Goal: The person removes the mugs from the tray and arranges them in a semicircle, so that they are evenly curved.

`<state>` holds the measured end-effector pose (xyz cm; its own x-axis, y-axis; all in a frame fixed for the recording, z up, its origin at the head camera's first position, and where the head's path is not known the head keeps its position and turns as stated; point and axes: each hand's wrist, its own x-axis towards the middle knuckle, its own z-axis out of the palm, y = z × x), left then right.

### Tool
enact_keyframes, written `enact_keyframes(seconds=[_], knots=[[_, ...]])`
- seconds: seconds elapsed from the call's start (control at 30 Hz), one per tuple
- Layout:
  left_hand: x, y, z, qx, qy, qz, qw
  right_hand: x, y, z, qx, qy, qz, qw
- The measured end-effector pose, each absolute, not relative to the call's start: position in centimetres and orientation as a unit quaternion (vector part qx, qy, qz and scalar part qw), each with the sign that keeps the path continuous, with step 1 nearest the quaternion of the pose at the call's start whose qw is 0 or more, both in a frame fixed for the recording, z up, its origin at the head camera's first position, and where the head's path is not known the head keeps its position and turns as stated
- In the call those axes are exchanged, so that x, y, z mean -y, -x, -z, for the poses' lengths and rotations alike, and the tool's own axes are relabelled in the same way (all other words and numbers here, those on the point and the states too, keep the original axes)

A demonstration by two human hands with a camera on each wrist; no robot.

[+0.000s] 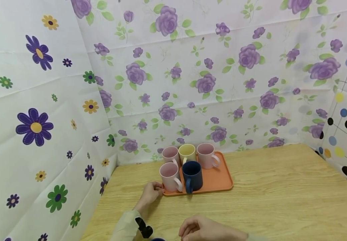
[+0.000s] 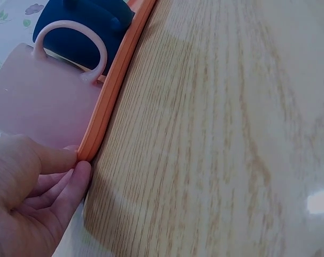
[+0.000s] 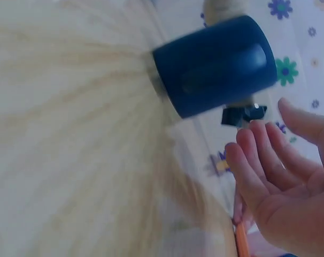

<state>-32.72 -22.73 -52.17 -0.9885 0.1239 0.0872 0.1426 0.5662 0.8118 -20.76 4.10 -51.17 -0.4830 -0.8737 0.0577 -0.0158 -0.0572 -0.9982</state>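
My left hand (image 1: pixel 151 194) pinches the front left corner of an orange tray (image 1: pixel 215 180) between thumb and fingers; the left wrist view shows the thumb on its rim (image 2: pixel 86 147). On the tray stand a pink mug (image 1: pixel 168 179) and a navy blue mug (image 1: pixel 195 177) in front. Behind them are two more pink mugs, one left (image 1: pixel 169 154) and one right (image 1: pixel 205 159), with a yellow mug (image 1: pixel 187 152) between. Over the near part of the table, my right hand (image 1: pixel 205 228) holds nothing, its fingers loosely bent. Beside it is another dark blue mug (image 3: pixel 218 67), mostly cut off in the head view.
The wooden table (image 1: pixel 269 187) extends to the right of the tray. A cloth with purple roses (image 1: pixel 206 83) hangs right behind the tray. More patterned cloth (image 1: pixel 68 130) encloses the left side. A black device (image 1: pixel 144 228) sits at my left wrist.
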Motion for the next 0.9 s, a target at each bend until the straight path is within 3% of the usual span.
enact_keyframes(seconds=[0.17,0.37,0.7,0.9], knots=[[22.9,32.6,52.2,0.884,0.083,0.461,0.014,-4.4,21.9,51.3,-0.608,0.323,0.65,0.323],[23.7,33.1,53.1,0.866,0.123,0.485,0.016,-4.5,23.5,51.9,-0.682,0.271,0.645,0.214],[22.7,32.5,52.2,0.871,0.062,0.487,-0.005,-3.6,26.1,51.9,-0.758,0.142,0.637,0.0],[22.8,32.6,52.1,0.877,0.065,0.475,-0.002,-2.8,26.8,51.9,-0.766,0.123,0.629,-0.039]])
